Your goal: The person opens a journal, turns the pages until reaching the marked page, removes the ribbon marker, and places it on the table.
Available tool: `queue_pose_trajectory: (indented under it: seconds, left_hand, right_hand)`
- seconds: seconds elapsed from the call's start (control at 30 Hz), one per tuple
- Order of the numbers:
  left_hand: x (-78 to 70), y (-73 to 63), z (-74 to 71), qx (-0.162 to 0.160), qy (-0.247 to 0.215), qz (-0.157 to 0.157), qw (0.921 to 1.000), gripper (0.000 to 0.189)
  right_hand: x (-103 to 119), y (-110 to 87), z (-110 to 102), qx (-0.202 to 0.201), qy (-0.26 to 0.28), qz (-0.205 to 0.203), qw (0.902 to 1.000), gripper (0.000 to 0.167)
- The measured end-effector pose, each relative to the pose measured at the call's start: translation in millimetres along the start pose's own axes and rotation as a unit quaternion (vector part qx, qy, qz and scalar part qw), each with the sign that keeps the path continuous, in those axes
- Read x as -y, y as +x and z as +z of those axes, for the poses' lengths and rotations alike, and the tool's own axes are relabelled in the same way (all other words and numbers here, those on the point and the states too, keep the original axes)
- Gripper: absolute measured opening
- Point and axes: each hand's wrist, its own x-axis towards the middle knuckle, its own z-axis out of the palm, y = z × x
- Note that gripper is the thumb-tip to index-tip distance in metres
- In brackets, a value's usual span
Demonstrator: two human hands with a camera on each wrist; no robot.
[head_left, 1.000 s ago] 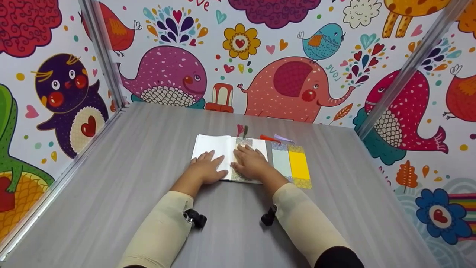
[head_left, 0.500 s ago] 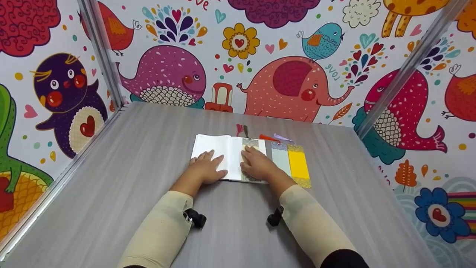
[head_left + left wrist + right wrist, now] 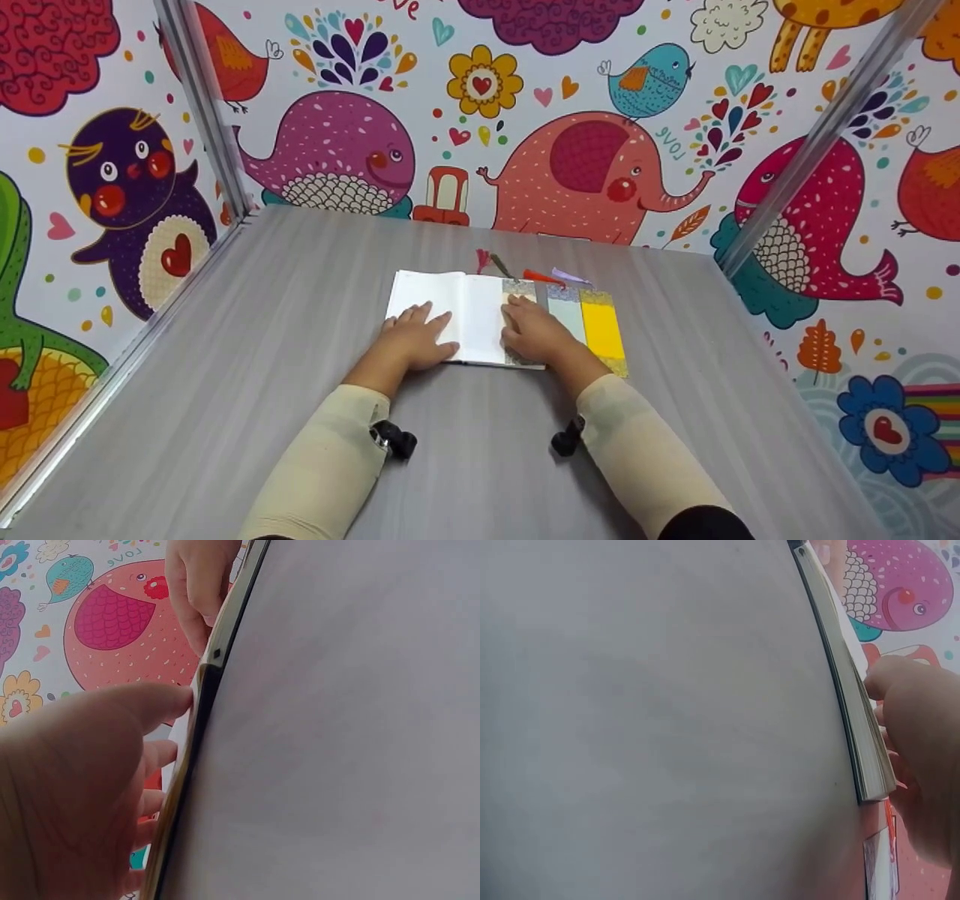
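Observation:
An open book (image 3: 482,319) with blank white pages lies on the grey table. My left hand (image 3: 412,336) rests spread on its left page, thumb toward the spine. On the right page, my right hand (image 3: 538,330) presses with its fingers on a bookmark (image 3: 519,287) with glittery ends, which lies along the page's outer side. The hand covers the bookmark's middle. A green tassel (image 3: 501,265) slants off its top. In the left wrist view, the left hand (image 3: 90,780) reaches over the book's edge (image 3: 196,716). The right wrist view shows the page block (image 3: 855,705) beside the right hand (image 3: 922,739).
Right of the book lie a pale blue bookmark (image 3: 567,309) and a yellow bookmark (image 3: 603,330). Red (image 3: 543,277) and lilac (image 3: 571,277) tassels lie above them. A pink tassel (image 3: 482,260) pokes out past the book's top edge. Patterned walls (image 3: 465,90) enclose the table (image 3: 300,300).
My right hand has slid rightward across the right page, and the bookmark with the green tassel has shifted with it from the spine to the outer side. The left hand has stayed put.

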Motion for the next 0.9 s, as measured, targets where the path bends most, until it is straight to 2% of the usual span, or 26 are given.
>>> queue_pose_trajectory:
  seconds: [0.17,0.33,0.4,0.53,0.73,0.9]
  left_hand:
    - [0.4,0.3,0.3,0.003,0.001,0.001,1.0000,0.076]
    - [1.0,0.9,1.0,-0.002,0.004,0.006,1.0000,0.076]
    - [1.3,0.9,1.1,-0.003,0.004,0.007,1.0000,0.076]
    - [1.5,0.3,0.2,-0.003,-0.002,0.007,1.0000,0.076]
    - [0.9,-0.4,-0.6,-0.003,-0.007,0.008,0.9999,0.076]
    - [0.6,0.1,0.0,-0.004,-0.005,0.008,1.0000,0.076]
  right_hand:
    - [-2.6,0.1,-1.7,-0.043,0.001,0.011,0.9990,0.062]
    - [-3.4,1.5,-6.2,-0.109,-0.011,0.084,0.9904,0.077]
    - [-3.6,2.3,-7.9,-0.115,-0.016,0.116,0.9864,0.082]
    - [-4.2,3.9,-10.4,-0.104,-0.011,0.152,0.9830,0.082]
    - [-5.9,3.7,-17.1,-0.113,0.071,0.172,0.9760,0.069]
    - [-12.1,2.5,-25.8,-0.130,0.177,0.183,0.9584,0.053]
